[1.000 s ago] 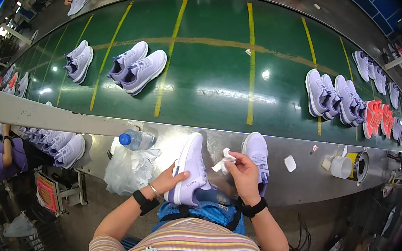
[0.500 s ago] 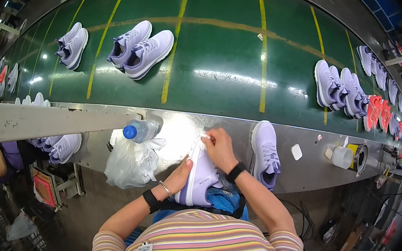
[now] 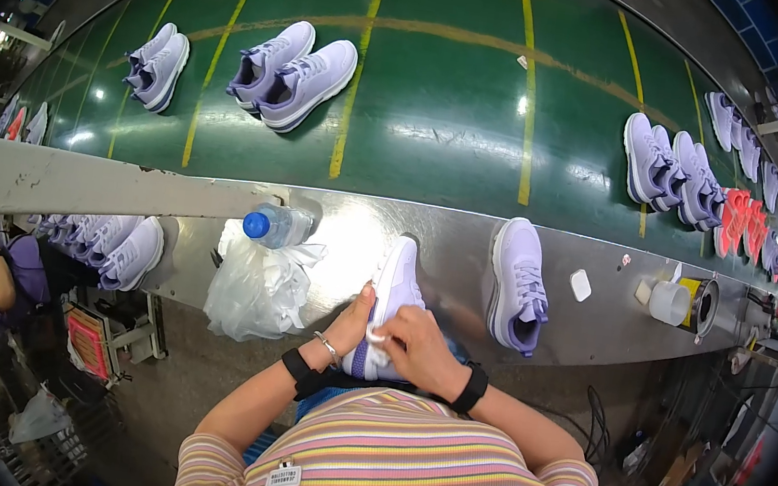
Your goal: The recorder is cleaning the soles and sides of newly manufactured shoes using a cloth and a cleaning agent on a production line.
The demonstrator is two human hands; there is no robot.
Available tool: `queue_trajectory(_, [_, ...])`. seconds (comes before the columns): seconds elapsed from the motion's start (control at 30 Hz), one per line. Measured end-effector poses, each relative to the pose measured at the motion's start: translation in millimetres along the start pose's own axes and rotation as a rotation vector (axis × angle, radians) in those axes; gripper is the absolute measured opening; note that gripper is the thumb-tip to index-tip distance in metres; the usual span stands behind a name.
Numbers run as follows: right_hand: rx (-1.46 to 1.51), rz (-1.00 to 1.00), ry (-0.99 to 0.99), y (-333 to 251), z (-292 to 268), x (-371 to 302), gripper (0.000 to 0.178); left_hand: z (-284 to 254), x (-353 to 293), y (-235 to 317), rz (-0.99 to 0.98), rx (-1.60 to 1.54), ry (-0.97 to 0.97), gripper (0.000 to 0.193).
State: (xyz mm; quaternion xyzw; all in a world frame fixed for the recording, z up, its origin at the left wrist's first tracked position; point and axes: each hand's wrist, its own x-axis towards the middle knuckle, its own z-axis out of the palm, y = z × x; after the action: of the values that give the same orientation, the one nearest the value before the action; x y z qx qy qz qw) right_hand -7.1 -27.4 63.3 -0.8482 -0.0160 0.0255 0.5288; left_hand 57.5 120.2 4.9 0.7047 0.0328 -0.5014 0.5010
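A lavender sneaker (image 3: 400, 275) with a white sole stands against my lap at the bench edge, its toe pointing away from me. My left hand (image 3: 352, 320) grips it along the left side of the sole. On its near part, by the sole edge, my right hand (image 3: 424, 352) pinches a small white cloth (image 3: 378, 343) against the shoe. The right hand covers much of the heel end. A second lavender sneaker (image 3: 519, 276) rests on the metal bench to the right, apart from both hands.
A blue-capped water bottle (image 3: 276, 226) and a white plastic bag (image 3: 259, 287) are at the left, beside a beige metal bar (image 3: 105, 186). Right, the bench (image 3: 452, 241) carries a white lid (image 3: 580, 285), cup (image 3: 668, 303) and tin (image 3: 704, 306). Beyond, paired sneakers (image 3: 306, 85) stand on a green conveyor (image 3: 440, 104).
My right hand has moved the cloth from the shoe's toe back toward its heel end, closer to me. The left hand keeps its grip. The whole view has shifted slightly.
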Motion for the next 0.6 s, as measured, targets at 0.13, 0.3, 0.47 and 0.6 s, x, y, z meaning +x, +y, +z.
queue_trajectory(0.13, [-0.002,-0.002,-0.058,-7,1,-8,0.009,-1,-2,0,0.033,0.0,-0.018,0.079])
queue_trajectory(0.3, [-0.148,0.042,0.227,13,5,34,0.006,-2,11,-19,0.105,-0.038,0.067,0.077])
queue_trajectory(0.47, [-0.08,-0.002,0.07,-8,4,-1,0.005,-10,6,-9,0.069,-0.013,0.065,0.075])
queue_trajectory(0.6, [-0.057,-0.114,-0.188,-24,-25,-23,0.01,-15,6,14,-0.019,-0.332,0.03,0.072])
